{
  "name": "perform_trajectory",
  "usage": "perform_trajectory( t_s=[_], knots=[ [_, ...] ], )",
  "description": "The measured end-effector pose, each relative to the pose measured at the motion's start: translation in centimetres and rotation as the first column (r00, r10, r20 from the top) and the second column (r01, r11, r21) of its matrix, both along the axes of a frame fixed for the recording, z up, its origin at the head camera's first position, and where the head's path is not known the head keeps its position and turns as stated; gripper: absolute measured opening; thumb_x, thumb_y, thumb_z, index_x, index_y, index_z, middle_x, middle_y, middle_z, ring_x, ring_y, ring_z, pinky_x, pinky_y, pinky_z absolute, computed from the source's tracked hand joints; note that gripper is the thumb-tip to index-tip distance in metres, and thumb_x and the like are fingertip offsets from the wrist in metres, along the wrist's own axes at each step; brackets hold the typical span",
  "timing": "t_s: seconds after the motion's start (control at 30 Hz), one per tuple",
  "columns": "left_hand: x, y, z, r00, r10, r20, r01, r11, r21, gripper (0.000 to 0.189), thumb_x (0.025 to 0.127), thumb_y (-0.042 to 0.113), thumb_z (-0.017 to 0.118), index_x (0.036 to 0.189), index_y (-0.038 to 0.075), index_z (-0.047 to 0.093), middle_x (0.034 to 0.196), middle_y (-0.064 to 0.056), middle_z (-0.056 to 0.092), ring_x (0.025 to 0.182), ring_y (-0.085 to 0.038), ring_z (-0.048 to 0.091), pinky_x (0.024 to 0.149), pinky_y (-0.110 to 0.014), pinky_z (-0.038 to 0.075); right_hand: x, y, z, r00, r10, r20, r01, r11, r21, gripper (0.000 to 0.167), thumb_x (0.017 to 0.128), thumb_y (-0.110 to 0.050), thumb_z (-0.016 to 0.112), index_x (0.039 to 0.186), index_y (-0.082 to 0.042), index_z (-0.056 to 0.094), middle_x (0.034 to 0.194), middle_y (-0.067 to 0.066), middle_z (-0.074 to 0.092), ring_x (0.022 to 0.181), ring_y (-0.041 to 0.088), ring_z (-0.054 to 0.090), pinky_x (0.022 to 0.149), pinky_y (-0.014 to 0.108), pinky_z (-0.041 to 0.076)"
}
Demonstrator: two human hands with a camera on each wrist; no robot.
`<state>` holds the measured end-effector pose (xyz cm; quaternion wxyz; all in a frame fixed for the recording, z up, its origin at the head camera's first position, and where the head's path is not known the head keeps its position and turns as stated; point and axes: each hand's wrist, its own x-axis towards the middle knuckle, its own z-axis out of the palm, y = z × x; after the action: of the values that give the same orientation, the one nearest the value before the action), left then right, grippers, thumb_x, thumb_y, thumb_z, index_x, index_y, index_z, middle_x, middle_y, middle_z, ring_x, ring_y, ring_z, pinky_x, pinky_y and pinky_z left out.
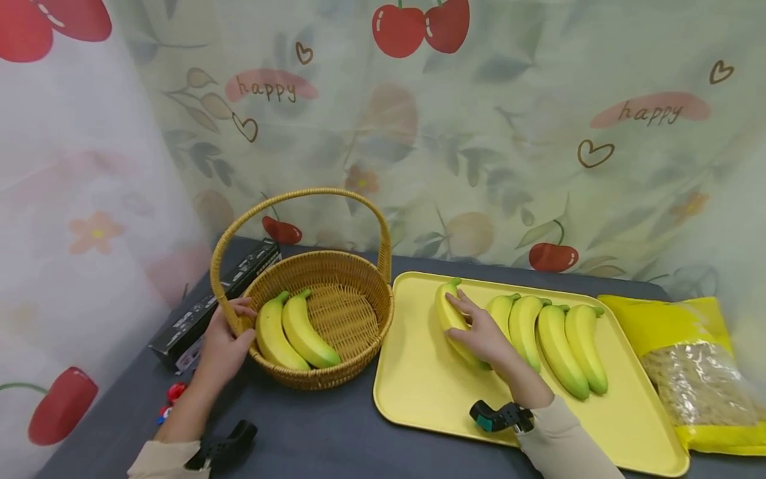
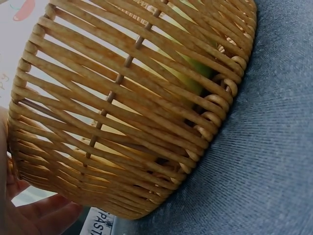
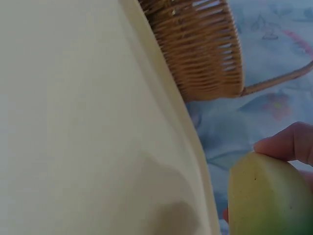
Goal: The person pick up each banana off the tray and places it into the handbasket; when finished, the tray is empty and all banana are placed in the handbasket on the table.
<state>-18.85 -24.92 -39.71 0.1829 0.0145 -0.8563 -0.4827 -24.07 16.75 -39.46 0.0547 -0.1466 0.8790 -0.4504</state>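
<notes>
My left hand (image 1: 222, 345) grips the rim of a wicker basket (image 1: 323, 378) at the foot of its tall handle, thumb toward me. In the left wrist view the woven wall (image 2: 112, 93) hides part of that hand (image 2: 36, 215). Inside the basket two bananas (image 1: 308, 332) lie side by side. Over the left part of a yellow tray (image 1: 419, 399), my right hand (image 1: 481, 330) holds a banana (image 1: 444, 309) between thumb and fingers. The right wrist view shows the green-tinged end of this banana (image 3: 269, 196), raised off the tray. Several more bananas (image 1: 559, 349) lie in a row right of that hand.
A yellow bag with a clear window (image 1: 700, 379) lies against the tray's right side. Behind the basket's left side is a long black box (image 1: 197, 319). A small red and blue item (image 1: 173, 394) sits by my left forearm. Patterned curtains (image 1: 419, 166) stand behind the grey table.
</notes>
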Motion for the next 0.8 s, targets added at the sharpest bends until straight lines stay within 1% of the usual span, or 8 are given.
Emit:
perform_trajectory(
  t_s=[0.17, 0.27, 0.37, 0.5, 0.6, 0.67, 0.73, 0.8],
  knots=[
    [0.1, 0.0, 0.0, 1.000, 0.004, 0.003, -0.004, 1.000, -0.016, 0.024, 0.081, -0.002, 0.054, 0.105, -0.004, 0.053, 0.130, -0.018, 0.050, 0.127, -0.036, 0.043, 0.099, -0.051, 0.039, 1.6, 0.0, 1.4, 0.999, 0.030, -0.028, -0.031, 0.999, -0.033, 0.068, 0.084, -0.007, 0.062, 0.145, -0.011, 0.032, 0.156, 0.014, 0.010, 0.138, 0.040, 0.022, 0.106, 0.052, 0.031],
    [0.1, 0.0, 0.0, 1.000, 0.002, 0.000, -0.002, 1.000, -0.019, 0.024, 0.081, -0.002, 0.054, 0.104, -0.004, 0.053, 0.130, -0.018, 0.049, 0.126, -0.037, 0.043, 0.098, -0.054, 0.038, 2.5, -0.1, 2.1, 0.997, 0.059, -0.041, -0.061, 0.997, -0.053, 0.068, 0.084, -0.007, 0.063, 0.145, -0.013, 0.032, 0.157, 0.012, 0.010, 0.139, 0.039, 0.022, 0.105, 0.051, 0.031],
    [0.1, -0.1, 0.0, 1.000, -0.001, 0.000, 0.001, 1.000, -0.026, 0.024, 0.081, -0.001, 0.053, 0.105, -0.004, 0.053, 0.130, -0.018, 0.049, 0.126, -0.037, 0.043, 0.098, -0.049, 0.041, 3.4, -0.3, 2.7, 0.993, 0.099, -0.068, -0.104, 0.992, -0.075, 0.068, 0.084, -0.008, 0.063, 0.145, -0.013, 0.032, 0.157, 0.011, 0.010, 0.140, 0.036, 0.021, 0.104, 0.050, 0.033],
    [0.2, -0.1, -0.1, 1.000, 0.004, 0.009, -0.003, 0.999, -0.034, 0.023, 0.081, -0.001, 0.053, 0.105, -0.003, 0.053, 0.130, -0.017, 0.050, 0.126, -0.036, 0.044, 0.091, -0.019, 0.042, 4.3, -0.9, 3.4, 0.981, 0.163, -0.109, -0.173, 0.981, -0.087, 0.067, 0.084, -0.009, 0.064, 0.144, -0.011, 0.033, 0.156, 0.012, 0.013, 0.140, 0.035, 0.020, 0.102, 0.047, 0.035],
    [0.2, -0.1, -0.1, 1.000, 0.004, 0.010, -0.004, 0.999, -0.039, 0.023, 0.081, 0.000, 0.054, 0.105, -0.003, 0.053, 0.130, -0.017, 0.050, 0.126, -0.036, 0.044, 0.090, -0.018, 0.042, 4.8, -1.5, 3.7, 0.969, 0.208, -0.133, -0.219, 0.973, -0.078, 0.067, 0.084, -0.009, 0.065, 0.143, -0.009, 0.035, 0.156, 0.014, 0.015, 0.140, 0.036, 0.020, 0.102, 0.045, 0.036],
    [0.2, -0.1, -0.1, 1.000, 0.000, 0.003, 0.000, 0.999, -0.039, 0.024, 0.081, -0.001, 0.053, 0.105, -0.004, 0.053, 0.130, -0.017, 0.050, 0.126, -0.036, 0.044, 0.094, -0.029, 0.044, 5.0, -2.0, 3.9, 0.963, 0.231, -0.139, -0.244, 0.967, -0.079, 0.066, 0.084, -0.010, 0.065, 0.143, -0.009, 0.036, 0.156, 0.013, 0.016, 0.140, 0.036, 0.020, 0.102, 0.044, 0.036],
    [0.1, -0.1, -0.2, 1.000, 0.000, -0.005, 0.000, 0.999, -0.039, 0.024, 0.081, -0.001, 0.053, 0.105, -0.004, 0.053, 0.130, -0.017, 0.050, 0.126, -0.036, 0.044, 0.094, -0.030, 0.044, 5.2, -2.5, 4.2, 0.957, 0.253, -0.142, -0.267, 0.960, -0.083, 0.067, 0.083, -0.010, 0.066, 0.143, -0.010, 0.036, 0.156, 0.011, 0.016, 0.140, 0.034, 0.021, 0.102, 0.043, 0.036],
    [0.0, -0.1, -0.2, 1.000, -0.001, -0.013, 0.000, 0.999, -0.033, 0.024, 0.081, -0.001, 0.053, 0.104, -0.004, 0.054, 0.130, -0.017, 0.050, 0.126, -0.035, 0.043, 0.090, -0.016, 0.041, 5.4, -3.1, 4.6, 0.949, 0.281, -0.141, -0.295, 0.951, -0.090, 0.067, 0.083, -0.011, 0.066, 0.143, -0.012, 0.036, 0.156, 0.009, 0.015, 0.141, 0.032, 0.021, 0.102, 0.041, 0.037]
  ],
)
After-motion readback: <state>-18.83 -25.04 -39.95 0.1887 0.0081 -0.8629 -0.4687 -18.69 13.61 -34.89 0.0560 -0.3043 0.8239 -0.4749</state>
